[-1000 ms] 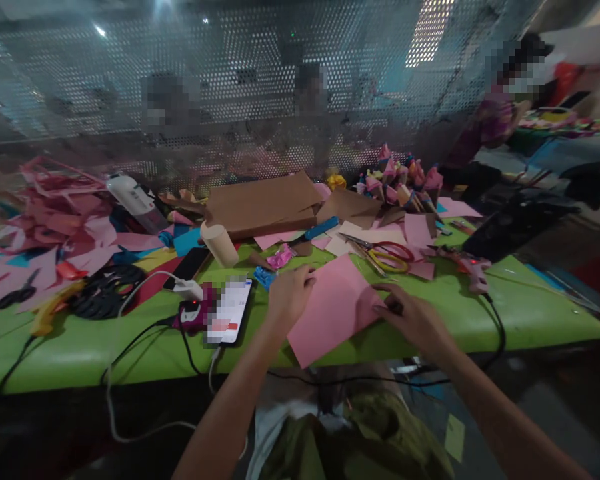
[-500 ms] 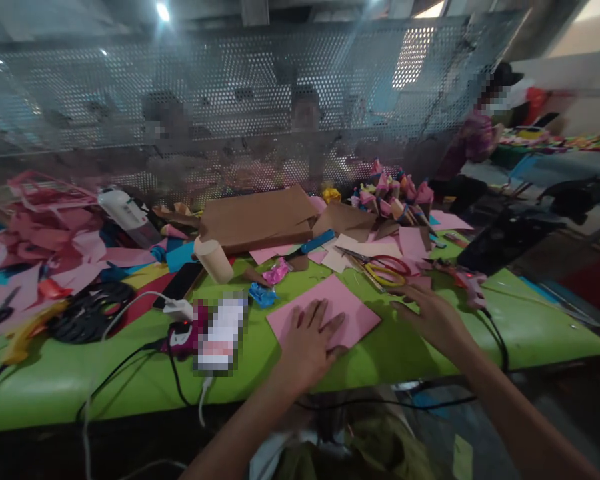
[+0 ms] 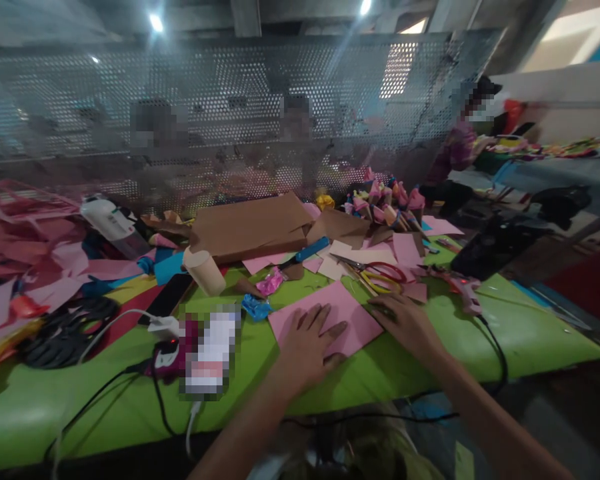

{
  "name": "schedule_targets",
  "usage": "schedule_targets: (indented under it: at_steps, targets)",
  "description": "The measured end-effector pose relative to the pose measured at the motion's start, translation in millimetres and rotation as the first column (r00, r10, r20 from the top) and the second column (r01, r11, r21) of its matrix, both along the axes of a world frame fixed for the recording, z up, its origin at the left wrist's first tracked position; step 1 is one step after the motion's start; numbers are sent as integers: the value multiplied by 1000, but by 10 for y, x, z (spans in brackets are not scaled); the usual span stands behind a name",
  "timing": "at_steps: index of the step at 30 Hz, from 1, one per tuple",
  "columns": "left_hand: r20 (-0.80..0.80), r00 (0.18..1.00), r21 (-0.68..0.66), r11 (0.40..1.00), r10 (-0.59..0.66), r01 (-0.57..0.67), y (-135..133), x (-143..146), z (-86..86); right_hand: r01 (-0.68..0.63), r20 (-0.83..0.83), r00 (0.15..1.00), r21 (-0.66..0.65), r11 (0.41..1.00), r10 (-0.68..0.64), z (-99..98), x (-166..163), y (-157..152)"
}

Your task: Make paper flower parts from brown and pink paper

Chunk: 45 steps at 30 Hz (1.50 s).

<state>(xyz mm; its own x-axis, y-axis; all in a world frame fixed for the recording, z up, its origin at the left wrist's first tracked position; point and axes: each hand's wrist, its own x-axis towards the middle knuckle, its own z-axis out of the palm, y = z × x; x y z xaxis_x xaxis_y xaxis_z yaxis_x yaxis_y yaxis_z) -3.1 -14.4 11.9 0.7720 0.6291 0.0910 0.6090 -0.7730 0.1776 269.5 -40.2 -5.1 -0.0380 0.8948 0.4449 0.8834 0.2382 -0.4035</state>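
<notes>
A square sheet of pink paper (image 3: 347,310) lies on the green tabletop, one corner pointing away from me. My left hand (image 3: 307,340) rests flat on it, fingers spread, holding nothing. At the sheet's right corner is my right hand (image 3: 405,323), its fingers loosely stretched out and touching or just above the edge; I cannot tell which. Beyond that hand lie scissors (image 3: 387,273) with red and yellow handles. A blue-handled cutter (image 3: 310,250) lies further back. Crumpled blue foil (image 3: 256,307) and pink foil (image 3: 271,282) sit just left of the sheet.
A phone (image 3: 213,353) with a lit screen and cables lies at left, near a cardboard tube (image 3: 205,272). Brown cardboard (image 3: 250,223) stands at the back. A pink glue gun (image 3: 465,290) lies right. A perforated metal panel (image 3: 205,100) rises behind; a person (image 3: 453,150) sits beyond.
My right hand has moved left, from beside the scissors to the pink paper's right corner. My left hand stays flat on the sheet. The whole view has shifted slightly.
</notes>
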Motion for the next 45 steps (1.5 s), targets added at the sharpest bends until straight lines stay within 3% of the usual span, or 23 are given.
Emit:
schedule_targets:
  at_steps: [9, 18, 30, 34, 40, 45]
  targets:
    - [54, 998, -105, 994, 18, -12, -34, -38, 69, 1, 39, 999, -5, 1000, -1, -53, -49, -34]
    - [47, 999, -112, 994, 3, 2, -58, -59, 98, 26, 25, 999, -27, 999, -25, -42, -57, -51]
    - [45, 999, -173, 985, 1, 6, -90, -66, 125, 71, -63, 996, 82, 994, -66, -40, -6, -97]
    - [52, 999, -188, 982, 2, 8, -90, -65, 119, 107, 12, 994, 79, 991, -108, -17, 84, -20]
    - [70, 998, -169, 985, 1, 11, -105, -69, 94, 194, 302, 938, -59, 979, -168, 50, 256, 292]
    - [93, 996, -147, 989, 1, 13, -131, -79, 86, 183, 308, 940, -93, 979, -146, 45, 184, 576]
